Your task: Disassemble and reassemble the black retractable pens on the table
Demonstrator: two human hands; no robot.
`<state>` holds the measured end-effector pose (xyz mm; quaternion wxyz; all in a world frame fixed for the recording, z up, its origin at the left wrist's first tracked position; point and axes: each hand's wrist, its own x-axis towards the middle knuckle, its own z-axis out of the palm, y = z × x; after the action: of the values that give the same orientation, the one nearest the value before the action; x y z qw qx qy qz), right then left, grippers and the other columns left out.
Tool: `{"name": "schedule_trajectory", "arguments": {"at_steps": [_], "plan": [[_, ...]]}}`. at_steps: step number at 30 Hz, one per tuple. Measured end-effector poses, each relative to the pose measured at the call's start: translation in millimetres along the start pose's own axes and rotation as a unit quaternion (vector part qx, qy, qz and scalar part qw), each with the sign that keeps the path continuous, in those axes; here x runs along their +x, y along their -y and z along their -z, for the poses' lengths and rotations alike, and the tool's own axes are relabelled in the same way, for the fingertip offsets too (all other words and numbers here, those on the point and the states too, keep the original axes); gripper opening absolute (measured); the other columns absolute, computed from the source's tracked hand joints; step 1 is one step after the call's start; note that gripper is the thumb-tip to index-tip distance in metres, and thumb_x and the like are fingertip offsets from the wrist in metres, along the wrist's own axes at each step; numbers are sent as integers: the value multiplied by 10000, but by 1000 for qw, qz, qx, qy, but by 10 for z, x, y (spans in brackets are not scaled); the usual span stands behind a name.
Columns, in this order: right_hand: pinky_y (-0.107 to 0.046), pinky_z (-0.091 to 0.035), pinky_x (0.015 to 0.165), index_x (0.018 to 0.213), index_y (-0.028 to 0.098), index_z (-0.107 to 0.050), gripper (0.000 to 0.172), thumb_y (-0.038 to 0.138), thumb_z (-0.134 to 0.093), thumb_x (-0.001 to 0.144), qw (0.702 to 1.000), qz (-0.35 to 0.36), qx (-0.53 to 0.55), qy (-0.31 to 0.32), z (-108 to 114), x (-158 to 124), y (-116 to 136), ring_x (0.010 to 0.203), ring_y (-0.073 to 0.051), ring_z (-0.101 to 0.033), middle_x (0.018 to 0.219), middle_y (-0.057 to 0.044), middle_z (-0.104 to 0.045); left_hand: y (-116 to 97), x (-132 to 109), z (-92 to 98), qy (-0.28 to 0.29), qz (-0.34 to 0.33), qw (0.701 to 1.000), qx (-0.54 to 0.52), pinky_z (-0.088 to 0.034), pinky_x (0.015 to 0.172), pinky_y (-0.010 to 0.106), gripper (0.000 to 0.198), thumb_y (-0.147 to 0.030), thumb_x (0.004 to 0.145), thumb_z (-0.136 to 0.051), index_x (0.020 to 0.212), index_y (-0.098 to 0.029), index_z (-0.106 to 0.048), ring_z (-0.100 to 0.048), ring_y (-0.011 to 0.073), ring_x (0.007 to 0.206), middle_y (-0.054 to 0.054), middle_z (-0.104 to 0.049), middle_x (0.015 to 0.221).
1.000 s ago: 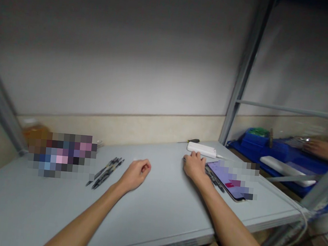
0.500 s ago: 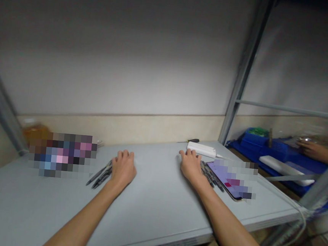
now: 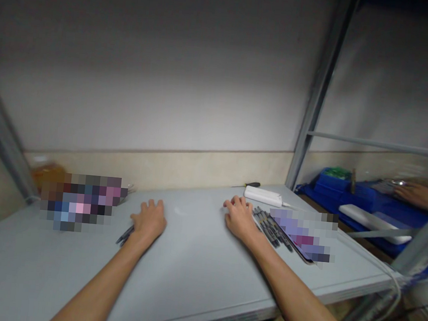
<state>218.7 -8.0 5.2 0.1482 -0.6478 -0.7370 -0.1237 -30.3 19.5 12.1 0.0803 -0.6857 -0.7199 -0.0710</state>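
My left hand [image 3: 149, 221] lies palm down on the grey table [image 3: 196, 274], fingers stretched, covering most of a bunch of dark pens [image 3: 125, 235] whose ends stick out at its lower left. My right hand [image 3: 239, 218] also rests flat with fingers spread, just left of a second row of dark pens [image 3: 270, 226]. Neither hand grips anything. A white power bank [image 3: 264, 196] with a cable lies behind the right hand.
A phone [image 3: 304, 243], partly blurred out, lies right of the pens. A blurred-out patch [image 3: 83, 201] sits at the table's back left. A small screwdriver [image 3: 251, 185] lies by the wall. Beyond a metal post [image 3: 311, 114], another person's hand [image 3: 419, 194] works over blue trays [image 3: 346, 189].
My left hand has opened from a loose fist and slid left onto the pens. My right hand has shifted slightly left and spread its fingers, uncovering more of the pens beside it.
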Motion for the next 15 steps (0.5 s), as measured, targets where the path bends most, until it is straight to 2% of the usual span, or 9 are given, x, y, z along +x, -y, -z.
{"name": "schedule_trajectory", "arguments": {"at_steps": [9, 15], "plan": [[-365, -254, 786, 1014, 192, -559, 263, 164, -458, 772, 1000, 4, 18, 11, -28, 0, 4, 1000, -254, -355, 1054, -120, -467, 15, 13, -9, -18, -29, 999, 17, -466, 683, 417, 356, -88, 785, -285, 1019, -88, -553, -460, 299, 998, 185, -522, 1034], [-370, -271, 787, 981, 192, -575, 238, 164, -473, 768, 999, 6, 38, 1, -50, 5, -3, 987, -250, -369, 1039, -114, -478, -29, -9, 20, -41, -46, 998, 20, -430, 742, 437, 305, -185, 805, -341, 920, -82, -603, -442, 313, 1025, 185, -531, 1041]]}}
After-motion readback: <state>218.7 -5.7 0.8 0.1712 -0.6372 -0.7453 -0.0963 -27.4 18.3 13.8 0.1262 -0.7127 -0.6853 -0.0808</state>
